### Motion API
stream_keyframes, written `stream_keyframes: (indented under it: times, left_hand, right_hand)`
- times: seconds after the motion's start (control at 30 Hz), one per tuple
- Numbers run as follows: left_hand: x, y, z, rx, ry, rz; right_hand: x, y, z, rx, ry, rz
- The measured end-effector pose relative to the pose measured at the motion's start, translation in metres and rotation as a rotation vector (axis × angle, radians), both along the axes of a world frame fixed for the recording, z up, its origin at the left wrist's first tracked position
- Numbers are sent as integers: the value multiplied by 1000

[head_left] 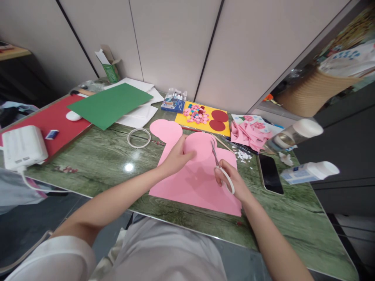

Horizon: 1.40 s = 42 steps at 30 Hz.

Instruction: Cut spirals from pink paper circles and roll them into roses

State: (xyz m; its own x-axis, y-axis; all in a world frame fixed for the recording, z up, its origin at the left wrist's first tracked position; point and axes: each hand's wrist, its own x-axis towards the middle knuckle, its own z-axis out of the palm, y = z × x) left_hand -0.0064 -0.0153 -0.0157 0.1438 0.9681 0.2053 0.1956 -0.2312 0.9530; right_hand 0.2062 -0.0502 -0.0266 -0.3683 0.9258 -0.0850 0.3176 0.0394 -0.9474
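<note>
My left hand [181, 157] pinches the edge of a round piece of pink paper [199, 146], thumb on top. In my right hand [230, 179] is a pair of scissors [216, 158] with white handles, the fingers through the loops. Its blades meet the right edge of the round piece, where a thin strip of paper curls off. Beneath both hands lies a larger pink sheet [193, 191] with a cut upper edge. Two pink paper circles [166, 130] overlap just beyond my left hand.
A tape roll [139, 138], green sheet [113, 103] and red board [58, 128] with a white power bank [25, 146] lie left. Behind are colourful pompoms [197, 114] and dark red circles [219, 116] on yellow card. Right are pink scraps [250, 132], a phone [270, 173] and bottles [310, 173].
</note>
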Motion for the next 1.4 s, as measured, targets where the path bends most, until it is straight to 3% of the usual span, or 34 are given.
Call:
stream_keyframes:
  times: [0.53, 1.0, 1.4]
  left_hand:
    - [-1, 2, -2, -15, -71, 24]
    - [-2, 1, 3, 3, -17, -58]
    - [-2, 3, -2, -21, -93, 3]
  right_hand:
    - [-1, 1, 1, -33, 5, -14]
    - [1, 0, 4, -12, -5, 14]
    - [0, 0, 2, -38, 8, 17]
